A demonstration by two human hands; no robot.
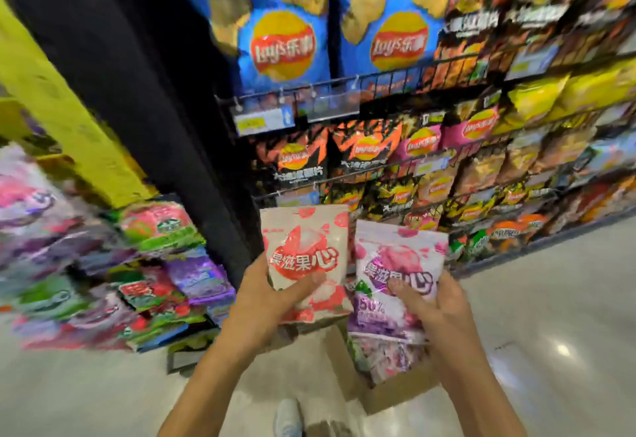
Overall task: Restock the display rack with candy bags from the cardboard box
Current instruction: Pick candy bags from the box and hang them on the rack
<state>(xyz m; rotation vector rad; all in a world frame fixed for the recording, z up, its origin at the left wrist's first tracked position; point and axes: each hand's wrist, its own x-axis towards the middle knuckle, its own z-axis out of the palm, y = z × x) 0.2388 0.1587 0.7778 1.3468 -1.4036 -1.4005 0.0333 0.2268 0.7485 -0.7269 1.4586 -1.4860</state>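
The cream candy bag (304, 261) in my left hand (265, 299) has red fruit blotches and white lettering on a red patch. The white candy bag (395, 275) in my right hand (437, 309) shows pink fruit, white lettering on a purple band and a purple lower part. The cardboard box (389, 398) is plain brown. The blue chip bags (285, 34) carry golden crisps and a red-and-yellow round logo. The black chip bags (292, 158) have jagged orange streaks. The pillar (58, 103) is yellow and the floor (550, 316) pale grey.
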